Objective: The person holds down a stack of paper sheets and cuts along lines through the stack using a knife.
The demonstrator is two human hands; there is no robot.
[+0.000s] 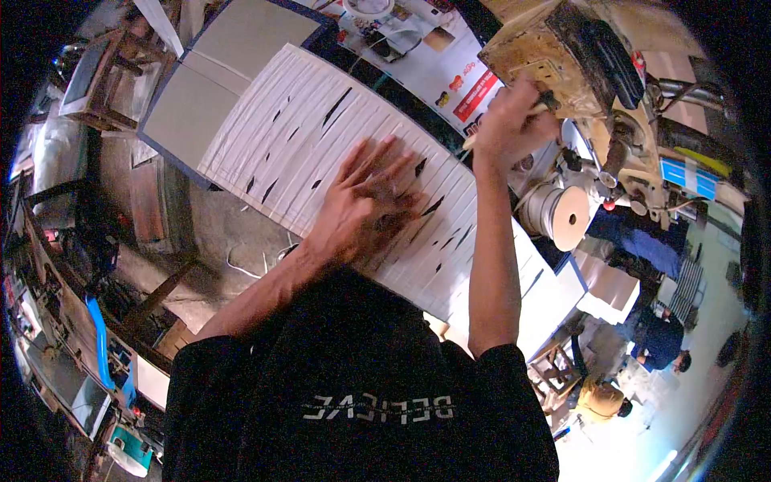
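1 left hand (368, 197) over white panel (309, 153), inside edges.

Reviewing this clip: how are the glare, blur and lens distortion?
Head view: fisheye bends straight edges and blackens the corners; head view: left hand and right hand look smeared, probably motion blur; head view: glare pales the picture-right end of the white ribbed panel; head view: grain speckles the black shirt.

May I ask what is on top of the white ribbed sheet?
The left hand is over the ribbed sheet; the right forearm also crosses it. Whatever they cover is hidden.
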